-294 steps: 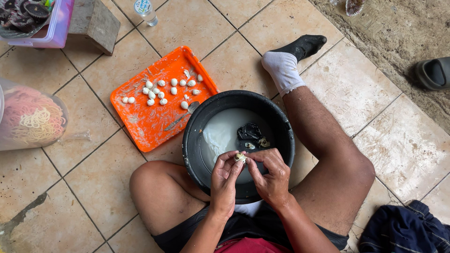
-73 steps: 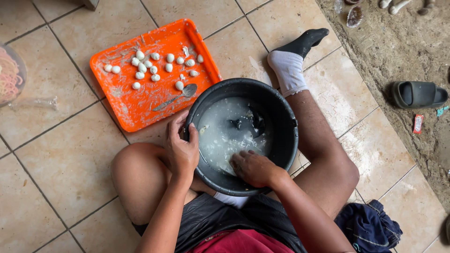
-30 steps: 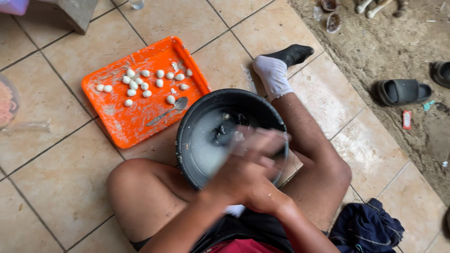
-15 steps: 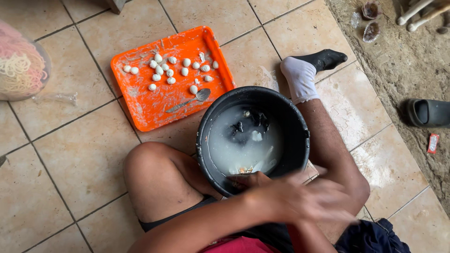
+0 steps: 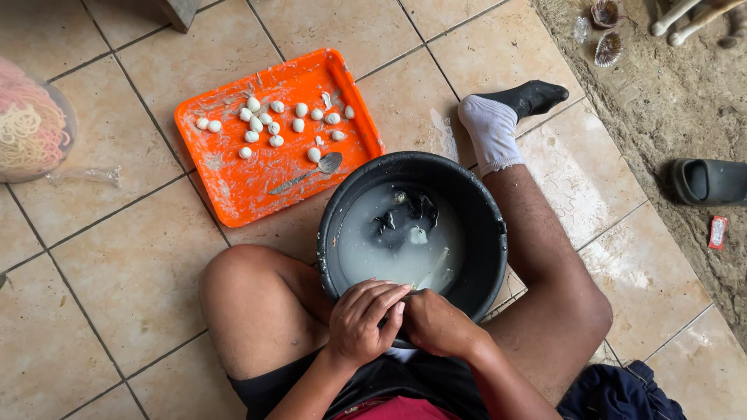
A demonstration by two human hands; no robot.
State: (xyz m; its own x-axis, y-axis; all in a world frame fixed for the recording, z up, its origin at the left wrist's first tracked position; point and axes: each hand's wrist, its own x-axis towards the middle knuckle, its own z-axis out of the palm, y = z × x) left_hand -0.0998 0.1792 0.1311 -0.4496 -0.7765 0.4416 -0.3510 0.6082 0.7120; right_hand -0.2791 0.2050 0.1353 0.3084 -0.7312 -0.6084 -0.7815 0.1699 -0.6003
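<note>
I sit on a tiled floor with a black basin [image 5: 489, 225] between my legs. It holds milky water with a few dark pieces floating in it. My left hand [image 5: 359, 320] and my right hand [image 5: 437, 323] are pressed together at the basin's near rim. The left fingers lie over the curled right hand, and anything between them is hidden. Beyond the basin to the left lies an orange tray [image 5: 233, 175] with several small white balls [image 5: 264, 120] and a metal spoon [image 5: 311, 171].
A clear bag of pink and yellow noodles [image 5: 31, 128] sits at the far left. A dark slipper [image 5: 704, 180] and a small red packet [image 5: 717, 232] lie on the dirt at right, shells [image 5: 607, 31] at top right. A dark blue cloth [image 5: 622, 393] lies by my right knee.
My hands were a blur over my lap half a second ago. They now rest together, still, at the basin's near rim. The tray and basin have not moved.
</note>
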